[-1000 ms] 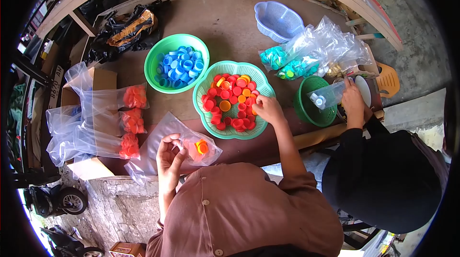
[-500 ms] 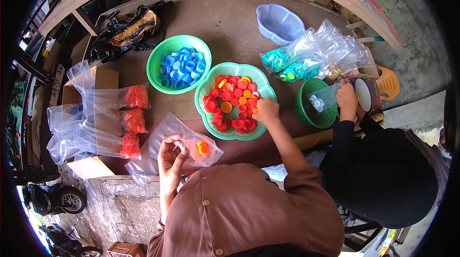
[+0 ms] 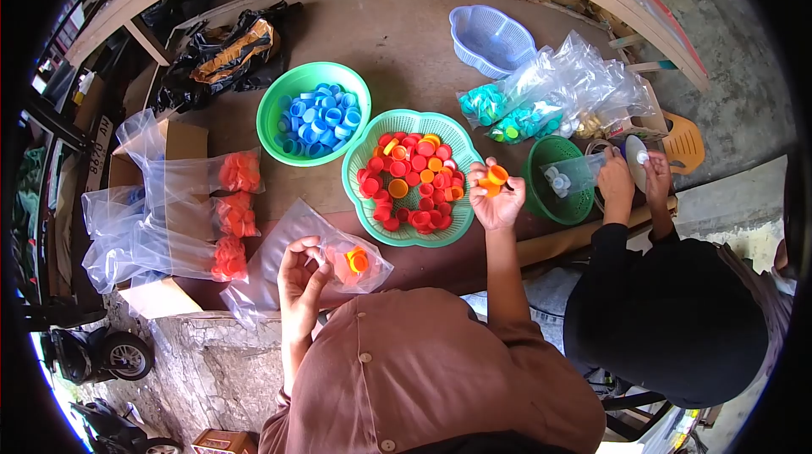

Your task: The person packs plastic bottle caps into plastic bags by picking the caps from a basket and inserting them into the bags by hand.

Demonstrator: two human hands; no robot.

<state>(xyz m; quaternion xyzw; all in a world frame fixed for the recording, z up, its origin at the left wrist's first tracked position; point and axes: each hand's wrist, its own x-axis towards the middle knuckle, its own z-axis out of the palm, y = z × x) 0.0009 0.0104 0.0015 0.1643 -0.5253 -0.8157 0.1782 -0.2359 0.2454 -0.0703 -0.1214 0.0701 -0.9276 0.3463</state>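
Note:
My left hand [image 3: 300, 285] is closed on the edge of a clear plastic bag [image 3: 292, 230]. A few orange caps [image 3: 358, 260] lie inside that bag at the table's front edge. Raised just right of the light green basket [image 3: 349, 168], my right hand [image 3: 499, 209] grips orange bottle caps [image 3: 497, 175] in its fingers; their exact number I cannot make out. Several red caps [image 3: 414, 164], mixed with orange ones, fill the basket. Beyond it on the left stands a green bowl [image 3: 269, 126] of blue caps [image 3: 321, 119].
At left, filled bags of red-orange caps [image 3: 235, 215] rest against a cardboard box [image 3: 188, 139]. A black plastic bag [image 3: 224, 56] lies behind. To the right are a lilac basket [image 3: 491, 39], bags of teal caps [image 3: 516, 122], a dark green basket [image 3: 541, 200] and a co-worker's hands [image 3: 616, 179].
My right hand has come up out of the basket and moved right, now with orange caps in it. My left hand stays in place. The co-worker's second hand has come into view.

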